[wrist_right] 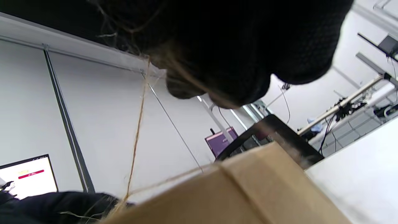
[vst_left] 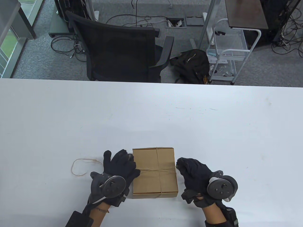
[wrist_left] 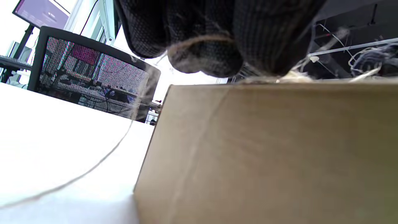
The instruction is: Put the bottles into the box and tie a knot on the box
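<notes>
The flat brown cardboard box [vst_left: 155,172] lies closed on the white table [vst_left: 213,132], right between your two sets of fingers, with thin tan twine [vst_left: 158,170] crossed over its lid. Your right hand [vst_left: 193,173] pinches the twine at the box's right edge, fingertips drawn together. Your left hand [vst_left: 122,166] lies with fingers fairly straight against the box's left edge, the twine under them. Beyond your left fingers, loose twine loops over the table.

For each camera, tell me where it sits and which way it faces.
Table view: overhead, facing down at the white table; both gloved hands show.
Left wrist view: low beside the brown cardboard box, facing the chair; left hand fingertips show.
Right wrist view: low, tilted upward; right hand shows.
All share the box and thin tan twine.
</notes>
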Demonstrator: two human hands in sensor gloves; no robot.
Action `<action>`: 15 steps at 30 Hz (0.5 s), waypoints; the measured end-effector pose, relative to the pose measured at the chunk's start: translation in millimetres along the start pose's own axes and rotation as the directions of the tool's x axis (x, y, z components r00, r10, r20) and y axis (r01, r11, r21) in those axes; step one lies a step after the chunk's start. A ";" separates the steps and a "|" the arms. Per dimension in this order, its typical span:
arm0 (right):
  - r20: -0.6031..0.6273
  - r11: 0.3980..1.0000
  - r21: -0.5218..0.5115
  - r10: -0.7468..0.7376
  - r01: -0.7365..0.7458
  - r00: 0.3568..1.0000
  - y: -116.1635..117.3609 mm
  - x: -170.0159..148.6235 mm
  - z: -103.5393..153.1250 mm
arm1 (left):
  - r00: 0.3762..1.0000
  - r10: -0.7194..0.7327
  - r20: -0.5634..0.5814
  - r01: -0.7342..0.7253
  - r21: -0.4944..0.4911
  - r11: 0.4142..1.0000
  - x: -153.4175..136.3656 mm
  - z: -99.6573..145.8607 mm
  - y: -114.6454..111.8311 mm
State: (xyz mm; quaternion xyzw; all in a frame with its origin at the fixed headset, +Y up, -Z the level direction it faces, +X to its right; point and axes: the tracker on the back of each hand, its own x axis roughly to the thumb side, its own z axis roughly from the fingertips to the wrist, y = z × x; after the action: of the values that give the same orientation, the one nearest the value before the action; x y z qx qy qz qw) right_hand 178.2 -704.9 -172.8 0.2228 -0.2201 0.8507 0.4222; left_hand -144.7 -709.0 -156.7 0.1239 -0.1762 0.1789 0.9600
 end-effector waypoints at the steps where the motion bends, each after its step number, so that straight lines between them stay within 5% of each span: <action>1: -0.042 1.000 -0.012 0.015 -0.016 0.999 -1.6 -3.5 0.1 | 1.000 -0.010 0.004 0.010 -0.001 1.000 -0.6 0.1 0.8; 4: -0.125 0.998 0.002 0.068 -0.068 0.990 -3.6 -15.6 2.2 | 1.000 -0.024 0.013 0.024 -0.020 1.000 -2.0 0.2 0.7; 9: -0.195 0.956 0.169 0.272 -0.241 0.942 0.4 -27.5 5.8 | 0.996 -0.057 0.065 0.062 -0.079 0.995 0.6 0.3 0.6; 15: -0.105 0.876 0.266 0.440 -0.401 0.892 16.2 -26.1 9.0 | 0.984 -0.126 0.127 0.151 -0.212 0.966 -2.1 1.3 -7.4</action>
State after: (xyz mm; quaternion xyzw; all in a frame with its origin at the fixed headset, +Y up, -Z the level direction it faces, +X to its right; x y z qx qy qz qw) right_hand 180.9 -735.0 -183.4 0.1483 -0.1252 0.9575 0.2134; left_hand -144.0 -716.7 -157.6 0.0385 -0.2397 0.0834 0.9665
